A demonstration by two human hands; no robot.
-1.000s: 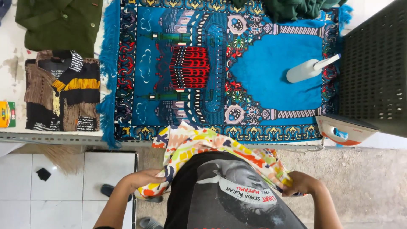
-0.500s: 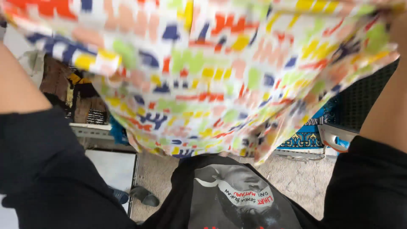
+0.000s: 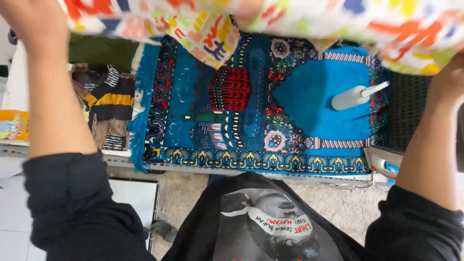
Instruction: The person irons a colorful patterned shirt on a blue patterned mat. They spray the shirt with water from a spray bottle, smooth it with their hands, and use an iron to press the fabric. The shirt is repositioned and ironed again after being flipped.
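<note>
A colourful patterned cloth (image 3: pixel 299 19), white with red, yellow, green and blue shapes, is stretched across the top of the view, above a blue patterned rug (image 3: pixel 251 111) spread on a table. My left hand (image 3: pixel 34 19) grips the cloth's left end at the top left corner. My right hand (image 3: pixel 447 79) holds its right end at the right edge. A fold of the cloth hangs down over the rug's far side. My forearms are raised, with black sleeves pushed up.
A white spray bottle (image 3: pixel 355 95) lies on the rug's plain blue area. An iron (image 3: pixel 384 166) sits at the rug's near right corner. Folded clothes with yellow and black stripes (image 3: pixel 104 108) lie left of the rug. A dark mesh panel (image 3: pixel 408 111) stands at the right.
The cloth went from being held low at my waist to lifted in front of the camera, and is now higher, uncovering the rug and spray bottle beneath it.
</note>
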